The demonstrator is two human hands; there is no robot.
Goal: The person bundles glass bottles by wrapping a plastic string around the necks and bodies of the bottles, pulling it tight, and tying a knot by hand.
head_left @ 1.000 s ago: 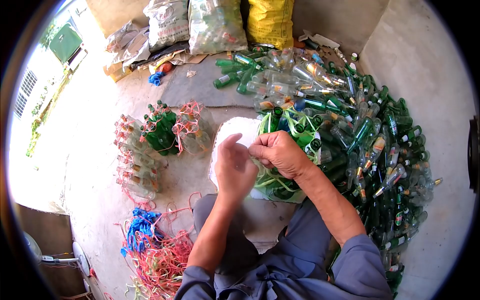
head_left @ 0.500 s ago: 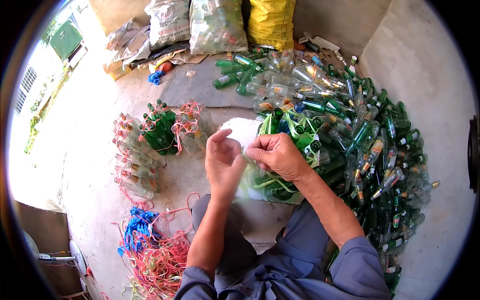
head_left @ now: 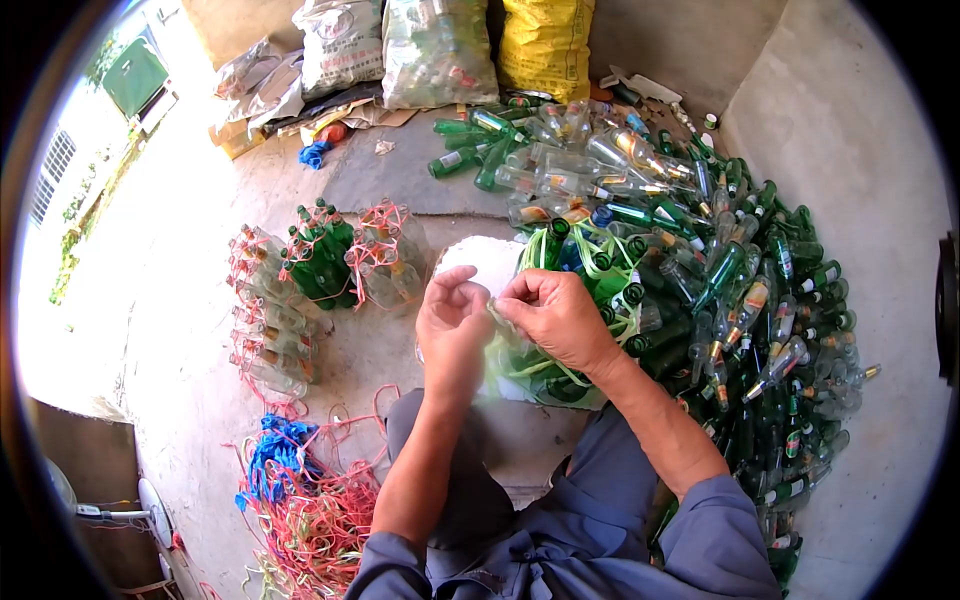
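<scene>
My left hand (head_left: 452,322) and my right hand (head_left: 558,318) are held close together over a white board (head_left: 482,258). Both have thumb and fingers pinched on pale green plastic string (head_left: 494,342), blurred where it hangs between them. Just behind and beside my right hand, green glass bottles (head_left: 556,240) stand grouped, with bright green string (head_left: 590,238) looped around their necks. The lower part of this group is partly hidden by my right hand and forearm.
A large heap of loose bottles (head_left: 740,290) covers the right side. Bottle bundles tied with pink string (head_left: 325,255) stand at left, above a tangle of pink string (head_left: 320,525) with a blue cloth-like piece (head_left: 280,455). Filled sacks (head_left: 440,55) line the back.
My left hand has shifted slightly to the right, bringing its fingertips closer to my right hand, and its fingers have curled in more. My right hand stays nearly in place.
</scene>
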